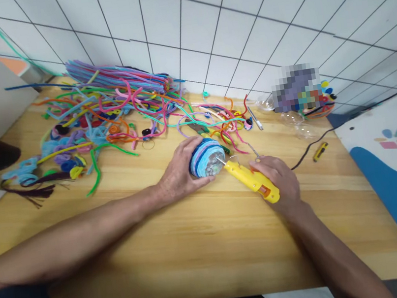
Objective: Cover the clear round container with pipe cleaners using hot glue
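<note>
My left hand (179, 171) is wrapped round a ball (202, 157) banded in light blue, dark blue and lilac pipe cleaner, holding it just over the wooden table. One end of the ball, facing right, is uncovered and looks clear or greyish. In my right hand (281, 181) is a yellow hot glue gun (250, 180), its metal nozzle pointing left at that uncovered end. The nozzle tip is at the ball's surface; whether it touches I cannot tell. Behind the ball lie pliers with dark green handles (197, 126), partly hidden among loose pipe cleaners.
A bundle of pipe cleaners (116, 76) lies along the tiled wall, with a tangle of coloured pieces (93, 120) before it. Clear plastic balls (293, 117) stand at the back right. A black cable (310, 146) runs past a yellow box cutter (320, 151).
</note>
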The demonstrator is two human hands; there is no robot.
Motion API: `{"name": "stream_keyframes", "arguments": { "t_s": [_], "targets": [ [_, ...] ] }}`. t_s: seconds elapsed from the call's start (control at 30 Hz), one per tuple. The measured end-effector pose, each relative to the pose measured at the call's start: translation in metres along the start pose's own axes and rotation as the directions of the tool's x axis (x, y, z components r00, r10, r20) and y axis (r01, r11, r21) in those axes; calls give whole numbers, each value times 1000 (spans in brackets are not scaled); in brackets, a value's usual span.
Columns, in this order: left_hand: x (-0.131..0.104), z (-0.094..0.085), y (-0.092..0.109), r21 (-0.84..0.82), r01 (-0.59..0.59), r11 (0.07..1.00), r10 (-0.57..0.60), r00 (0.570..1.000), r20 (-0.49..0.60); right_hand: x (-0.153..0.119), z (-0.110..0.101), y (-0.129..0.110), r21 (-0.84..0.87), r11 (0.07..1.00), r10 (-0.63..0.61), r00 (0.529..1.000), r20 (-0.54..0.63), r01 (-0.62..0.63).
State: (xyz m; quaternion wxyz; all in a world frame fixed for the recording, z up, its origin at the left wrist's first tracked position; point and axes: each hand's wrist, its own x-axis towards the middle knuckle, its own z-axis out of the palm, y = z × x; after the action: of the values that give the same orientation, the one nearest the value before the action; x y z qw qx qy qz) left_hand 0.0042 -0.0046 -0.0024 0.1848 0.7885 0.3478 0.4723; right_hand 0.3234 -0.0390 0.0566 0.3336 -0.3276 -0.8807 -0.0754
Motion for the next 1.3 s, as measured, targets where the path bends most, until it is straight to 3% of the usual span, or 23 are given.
{"name": "stream_keyframes", "arguments": {
  "t_s": [0.23, 0.37, 0.63, 1.0, 1.3],
  "targets": [
    [0, -1, 3, 35, -25, 999, 24, 999, 37, 4, 6, -9, 23, 998, -52, 999, 1, 52],
    [1, 0, 1, 32, -40, 999, 39, 999, 23, 2, 7, -6, -58, 997, -41, 999, 26, 42],
    [0, 0, 1, 50, -63, 997, 62, 998, 14, 6, 8, -8, -44, 995, -86, 996, -21, 85],
    [0, 0, 1, 3, -92, 996, 92, 995, -38, 10, 12, -13, -29, 996, -92, 995, -47, 90],
    [1, -1, 2, 61, -90, 994, 92, 995, -31, 10, 14, -12, -24, 998, -61, 996, -58, 59]
  ]
}}
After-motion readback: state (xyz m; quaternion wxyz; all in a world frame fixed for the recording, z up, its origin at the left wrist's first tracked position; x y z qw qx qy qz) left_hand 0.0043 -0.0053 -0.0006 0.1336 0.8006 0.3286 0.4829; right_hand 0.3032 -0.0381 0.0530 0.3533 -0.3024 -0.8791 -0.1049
